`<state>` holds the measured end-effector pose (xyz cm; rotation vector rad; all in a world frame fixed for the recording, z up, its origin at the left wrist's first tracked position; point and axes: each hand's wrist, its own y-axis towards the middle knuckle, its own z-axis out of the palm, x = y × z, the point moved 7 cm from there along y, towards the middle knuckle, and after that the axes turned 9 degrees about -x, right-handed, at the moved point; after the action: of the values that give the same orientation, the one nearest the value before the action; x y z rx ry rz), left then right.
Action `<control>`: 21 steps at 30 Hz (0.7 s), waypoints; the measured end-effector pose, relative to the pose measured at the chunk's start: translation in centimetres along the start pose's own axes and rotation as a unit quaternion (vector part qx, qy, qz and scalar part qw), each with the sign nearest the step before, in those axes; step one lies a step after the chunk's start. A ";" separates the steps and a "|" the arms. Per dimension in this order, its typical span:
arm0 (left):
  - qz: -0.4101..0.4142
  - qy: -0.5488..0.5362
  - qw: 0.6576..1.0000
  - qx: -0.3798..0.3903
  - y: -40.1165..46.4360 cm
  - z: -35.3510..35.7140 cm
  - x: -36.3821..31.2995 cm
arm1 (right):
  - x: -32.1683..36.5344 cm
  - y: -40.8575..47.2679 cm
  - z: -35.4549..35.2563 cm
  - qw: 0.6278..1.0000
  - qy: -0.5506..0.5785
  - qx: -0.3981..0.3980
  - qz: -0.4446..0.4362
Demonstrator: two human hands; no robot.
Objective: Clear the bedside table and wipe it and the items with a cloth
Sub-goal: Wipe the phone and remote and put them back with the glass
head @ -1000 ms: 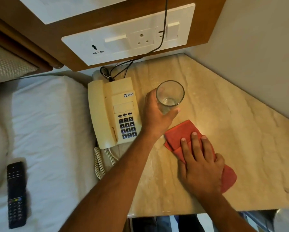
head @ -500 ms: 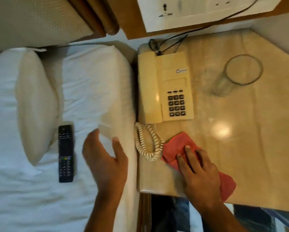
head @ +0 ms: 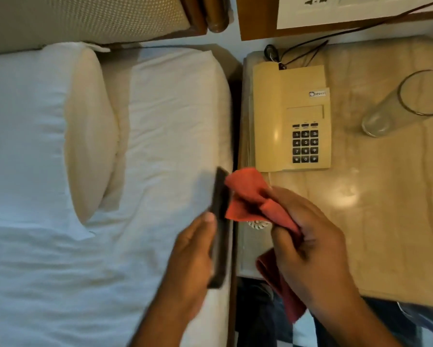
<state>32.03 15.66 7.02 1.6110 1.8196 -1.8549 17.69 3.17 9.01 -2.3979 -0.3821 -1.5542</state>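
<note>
On the far left, the pillow and the white sheet lie bare where the remote lay half a second ago. Over the mattress edge, the left hand now grips the remote, thumb curled on the near side, other fingers hidden behind it; the remote is held on edge, clear of the bed. That hand was reaching empty over the sheet a moment back. Just right of it, the red cloth has come off the table: the right hand bunches it in curled fingers, one end against the remote's face, the other hanging below the wrist. Farther right, the telephone sits at the bedside table back edge, a bit of its coiled cord showing under the cloth, and the glass stands near the right side, well apart from both hands. I judge the work has turned from wiping the top to wiping the items, the remote first; phone and glass, both on the table, remain to be done.
</note>
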 end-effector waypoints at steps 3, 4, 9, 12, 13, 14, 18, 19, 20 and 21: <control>-0.111 -0.157 0.973 0.130 -3.5 6.1 0.5 | 1.8 1.0 0.0 0.997 -0.055 0.059 -0.017; -0.150 -0.191 0.961 0.132 -3.6 6.7 0.3 | 2.2 0.4 -0.6 0.995 -0.065 0.070 -0.026; -0.346 -0.296 0.856 0.243 -5.5 10.0 0.1 | 4.5 -5.3 -4.0 0.968 -0.185 0.068 -0.157; -0.267 -0.247 0.902 0.233 -6.4 11.6 0.9 | 2.8 -2.0 -6.0 0.970 -0.215 0.019 -0.116; -0.244 -0.233 0.914 0.227 -7.0 12.2 0.9 | 2.0 0.0 -6.5 0.969 -0.228 0.011 -0.094; -0.223 -0.215 0.923 0.228 -7.5 12.9 1.0 | 0.8 1.6 -7.2 0.973 -0.222 0.012 -0.062; -0.199 -0.200 0.934 0.220 -8.1 15.4 0.7 | -1.3 1.0 -9.7 0.989 -0.147 0.002 -0.022; -0.203 -0.199 0.932 0.224 -8.0 16.1 0.6 | -1.5 -0.6 -10.1 0.991 -0.134 0.001 -0.029; -0.202 -0.183 0.935 0.225 -7.9 16.9 0.6 | -2.1 -2.1 -10.9 0.993 -0.118 0.000 -0.026; -0.188 -0.155 0.945 0.216 -7.5 17.5 0.5 | -2.8 -3.1 -11.7 0.992 -0.123 0.005 -0.027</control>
<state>16.45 4.76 7.18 1.0072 1.7528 -2.6496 5.51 1.72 11.29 -2.5980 -0.5044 -1.2763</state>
